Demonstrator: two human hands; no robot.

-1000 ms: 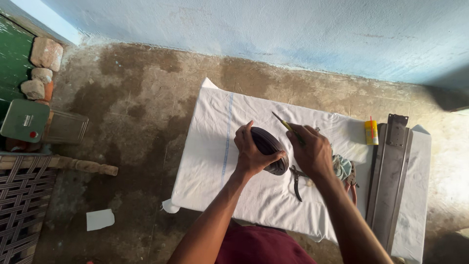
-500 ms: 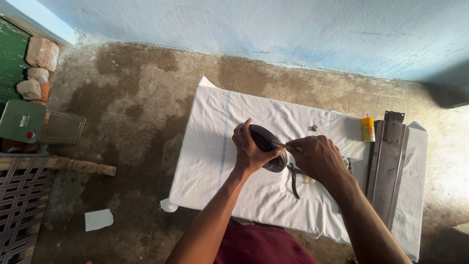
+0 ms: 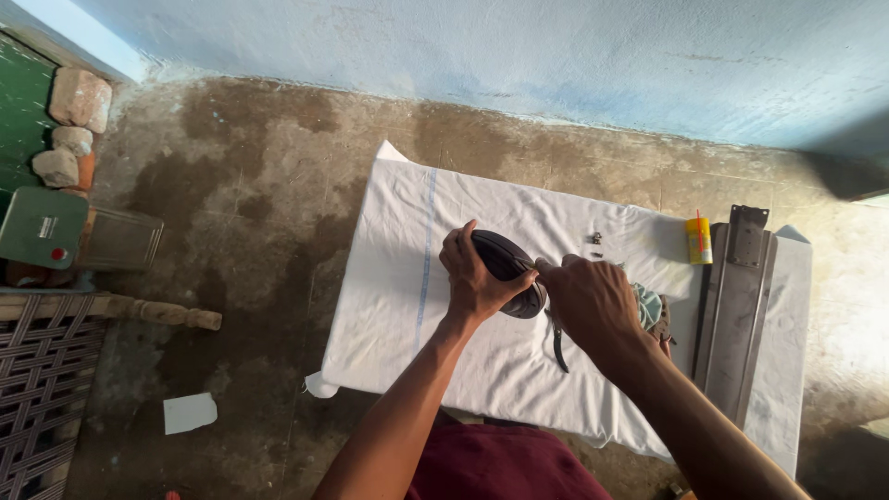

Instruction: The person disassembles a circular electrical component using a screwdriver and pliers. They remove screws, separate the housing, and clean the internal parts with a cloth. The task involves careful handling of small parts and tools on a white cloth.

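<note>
A white cloth (image 3: 482,361) covers the floor (image 3: 241,204) beside a blue wall (image 3: 519,56); mid-cloth, left hand (image 3: 474,280) grips a dark oval part (image 3: 507,268), right hand (image 3: 593,301) closed against its end.

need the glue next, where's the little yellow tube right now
In the head view the yellow tube stands on the white cloth toward its far right, just left of the long grey metal piece and beyond the right hand.

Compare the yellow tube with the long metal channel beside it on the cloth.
The yellow tube is small and bright, with a red tip; the metal channel is far longer, grey and dull. The yellow tube lies near the metal channel's far end only, while the metal channel runs nearly across the white cloth. Both rest on it, untouched by either hand.
</note>
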